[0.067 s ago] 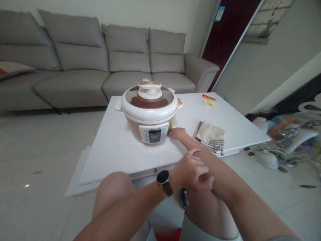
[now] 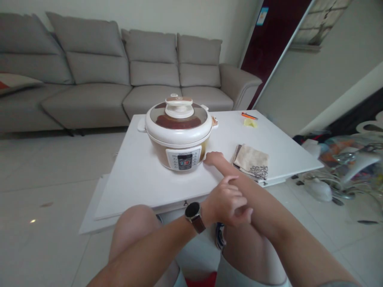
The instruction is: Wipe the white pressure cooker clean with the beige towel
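A white electric cooker (image 2: 178, 133) with a dark see-through lid, a raised handle and a front control panel stands on the white table (image 2: 134, 189). My right hand (image 2: 213, 158) rests on the tabletop against or just beside the cooker's lower right side. Its fingers look curled in, and anything inside them is hidden. Nearer to me, my left hand (image 2: 229, 202) lies over or close to my right forearm. Its index finger and thumb stick out, the other fingers are loosely bent, and it holds nothing. A dark-faced watch (image 2: 193, 210) circles my left wrist.
Folded beige cloth (image 2: 251, 159) lies right of my right hand. Farther back are an orange pen-like item (image 2: 249, 116) and a crumpled yellow piece (image 2: 250, 122). A grey sofa (image 2: 152, 75) stands behind the table; cluttered items (image 2: 344, 167) are on the right.
My left hand has shifted very slightly to the left. The right hand and the cooker look almost the same.
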The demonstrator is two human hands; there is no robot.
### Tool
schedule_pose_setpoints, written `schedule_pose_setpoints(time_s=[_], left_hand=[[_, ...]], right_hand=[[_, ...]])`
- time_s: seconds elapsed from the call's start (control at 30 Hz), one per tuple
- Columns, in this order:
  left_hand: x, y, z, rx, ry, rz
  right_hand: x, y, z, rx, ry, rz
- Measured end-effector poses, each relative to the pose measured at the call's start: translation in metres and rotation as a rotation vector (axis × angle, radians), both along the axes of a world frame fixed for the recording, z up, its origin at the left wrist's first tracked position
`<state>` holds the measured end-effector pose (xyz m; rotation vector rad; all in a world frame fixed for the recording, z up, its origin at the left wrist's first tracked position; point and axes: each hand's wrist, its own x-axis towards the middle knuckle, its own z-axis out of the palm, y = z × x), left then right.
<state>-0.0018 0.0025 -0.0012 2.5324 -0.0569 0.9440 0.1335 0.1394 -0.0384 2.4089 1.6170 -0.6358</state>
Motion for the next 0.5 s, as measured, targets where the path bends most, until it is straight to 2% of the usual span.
schedule_pose_setpoints(time_s=[0.13,0.27,0.43,0.47,0.5], left_hand=[[-0.008,0.005,-0.003,0.019,-0.092,0.02],[-0.022,0.009,-0.007,0.034,-0.11,0.032],[-0.044,0.012,-0.01,0.065,-0.054,0.048],[-0.049,0.012,-0.01,0.074,-0.052,0.051],[-0.054,0.013,-0.01,0.08,-0.053,0.053]], right_hand=[[0.017,-0.003,0.004,-0.023,-0.053,-0.014],[0.054,-0.015,0.014,-0.007,-0.11,-0.055],[0.131,-0.056,0.026,0.069,-0.162,-0.168],[0.149,-0.069,0.026,0.103,-0.187,-0.233],[0.167,-0.084,0.024,0.2,-0.192,-0.368]])
